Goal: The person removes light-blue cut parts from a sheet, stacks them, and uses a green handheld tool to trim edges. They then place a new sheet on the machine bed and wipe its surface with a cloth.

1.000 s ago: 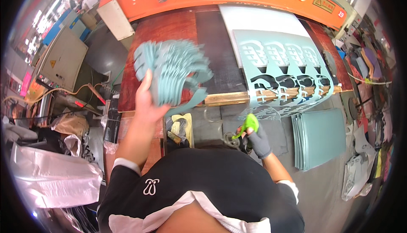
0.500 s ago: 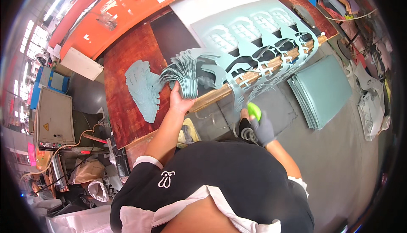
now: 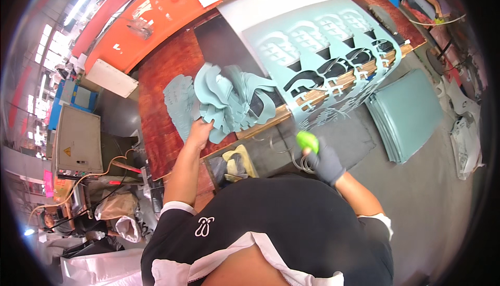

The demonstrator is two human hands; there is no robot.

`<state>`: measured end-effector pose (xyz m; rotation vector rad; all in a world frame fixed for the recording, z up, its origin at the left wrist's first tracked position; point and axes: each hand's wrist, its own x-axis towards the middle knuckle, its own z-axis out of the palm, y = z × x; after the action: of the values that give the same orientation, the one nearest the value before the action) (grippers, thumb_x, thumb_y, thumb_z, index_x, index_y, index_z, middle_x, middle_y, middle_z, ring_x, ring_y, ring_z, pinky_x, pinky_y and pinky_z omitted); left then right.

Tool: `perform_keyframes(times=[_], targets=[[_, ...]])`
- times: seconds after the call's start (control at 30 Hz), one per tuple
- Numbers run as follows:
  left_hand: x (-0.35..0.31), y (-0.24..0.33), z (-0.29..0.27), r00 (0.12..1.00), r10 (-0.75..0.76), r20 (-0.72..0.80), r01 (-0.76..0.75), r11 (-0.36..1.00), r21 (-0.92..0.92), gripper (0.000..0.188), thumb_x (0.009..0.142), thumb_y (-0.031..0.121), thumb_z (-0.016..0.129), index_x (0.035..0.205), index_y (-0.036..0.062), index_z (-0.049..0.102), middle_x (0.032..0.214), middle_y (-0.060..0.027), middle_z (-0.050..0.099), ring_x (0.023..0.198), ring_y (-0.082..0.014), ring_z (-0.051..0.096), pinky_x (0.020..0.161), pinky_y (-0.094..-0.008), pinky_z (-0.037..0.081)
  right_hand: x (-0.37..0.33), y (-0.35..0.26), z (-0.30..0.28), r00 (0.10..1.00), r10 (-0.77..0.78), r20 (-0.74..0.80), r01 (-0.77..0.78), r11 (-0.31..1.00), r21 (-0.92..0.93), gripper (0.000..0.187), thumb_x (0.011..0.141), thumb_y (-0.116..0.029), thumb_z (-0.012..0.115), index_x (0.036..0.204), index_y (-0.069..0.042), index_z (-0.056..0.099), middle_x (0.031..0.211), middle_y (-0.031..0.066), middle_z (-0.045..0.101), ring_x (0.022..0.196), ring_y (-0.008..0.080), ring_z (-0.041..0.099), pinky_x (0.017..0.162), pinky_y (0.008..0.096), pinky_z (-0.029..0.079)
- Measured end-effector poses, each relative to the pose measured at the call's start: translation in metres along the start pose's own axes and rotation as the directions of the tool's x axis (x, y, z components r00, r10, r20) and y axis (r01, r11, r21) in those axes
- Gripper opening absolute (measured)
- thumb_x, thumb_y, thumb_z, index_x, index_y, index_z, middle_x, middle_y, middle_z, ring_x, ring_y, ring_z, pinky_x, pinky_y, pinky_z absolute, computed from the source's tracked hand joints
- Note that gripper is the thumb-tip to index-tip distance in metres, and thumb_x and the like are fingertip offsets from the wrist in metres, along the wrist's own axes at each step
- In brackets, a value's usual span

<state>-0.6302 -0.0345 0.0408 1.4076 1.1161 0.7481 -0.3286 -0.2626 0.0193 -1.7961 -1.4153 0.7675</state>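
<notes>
My bare left hand [image 3: 200, 132] is closed on the near edge of a fanned bundle of teal die-cut pieces [image 3: 221, 98]. Its fingers are partly hidden by the pieces. Under and left of the bundle lies a stack of similar teal cut pieces [image 3: 177, 98] on the red-brown board. My right hand [image 3: 327, 163], in a grey glove, grips a bright green rounded object [image 3: 308, 141] in front of the table edge; its exact kind does not show. To the right, cut teal sheets [image 3: 333, 51] with openings hang over the wooden edge.
An orange machine beam [image 3: 151, 20] crosses the far side of the red-brown board [image 3: 156, 145]. On the floor at right stands a stack of plain teal sheets [image 3: 409, 116]. A grey cabinet [image 3: 78, 137] is at left; a yellow-edged item [image 3: 239, 163] sits below the table edge.
My left hand has moved left and slightly down, bringing the bundle over the stack there, where its pieces now splay apart. My right hand still holds the green object.
</notes>
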Motion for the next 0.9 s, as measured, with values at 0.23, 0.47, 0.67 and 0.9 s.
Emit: perform_keyframes(times=[0.23,0.47,0.67,0.9], targets=[[-0.011,0.114,-0.039,0.915,0.316,0.25,-0.309,0.949,-0.066,0.049,0.079,0.015,0.063,0.125,0.0046,0.049,0.107,-0.0076,0.061,0.09,-0.0165,0.059,0.076,-0.0317,0.048,-0.003,0.016,0.012,0.969,-0.113,0.22,0.141,0.983,-0.118,0.043,0.086,-0.043,0.053,0.108,-0.006,0.053,0.088,0.0195,0.062,0.083,0.0321,0.06,0.097,0.0608,0.022],[-0.024,0.203,-0.049,0.816,0.175,0.551,-0.266,0.96,0.089,0.049,0.076,0.015,0.065,0.121,0.0023,0.052,0.101,-0.0085,0.063,0.078,-0.0152,0.062,0.065,-0.029,0.051,0.001,0.0,0.017,0.971,-0.17,0.166,0.165,0.985,0.042,0.041,0.087,-0.038,0.052,0.115,-0.007,0.051,0.09,0.0194,0.064,0.084,0.0336,0.063,0.099,0.0485,0.026],[-0.082,0.256,-0.013,0.78,-0.027,0.625,-0.61,-0.252,0.751,0.052,0.057,0.007,0.067,0.108,0.0119,0.059,0.092,-0.0114,0.06,0.082,-0.0347,0.058,0.072,-0.0391,0.047,0.018,-0.011,0.012,0.947,-0.232,0.223,0.226,0.973,0.054,0.04,0.087,-0.035,0.055,0.107,-0.001,0.048,0.081,0.0181,0.062,0.073,0.0333,0.062,0.067,0.0411,0.047],[-0.091,0.278,-0.032,0.638,-0.152,0.755,-0.621,-0.682,0.387,0.042,0.067,0.01,0.058,0.108,0.0164,0.053,0.101,-0.0104,0.054,0.091,-0.0269,0.054,0.079,-0.0388,0.044,0.031,-0.03,0.023,0.86,-0.509,0.041,0.492,0.846,0.205,0.036,0.086,-0.031,0.057,0.105,0.0,0.05,0.086,0.019,0.06,0.077,0.0322,0.061,0.067,0.0396,0.048]])
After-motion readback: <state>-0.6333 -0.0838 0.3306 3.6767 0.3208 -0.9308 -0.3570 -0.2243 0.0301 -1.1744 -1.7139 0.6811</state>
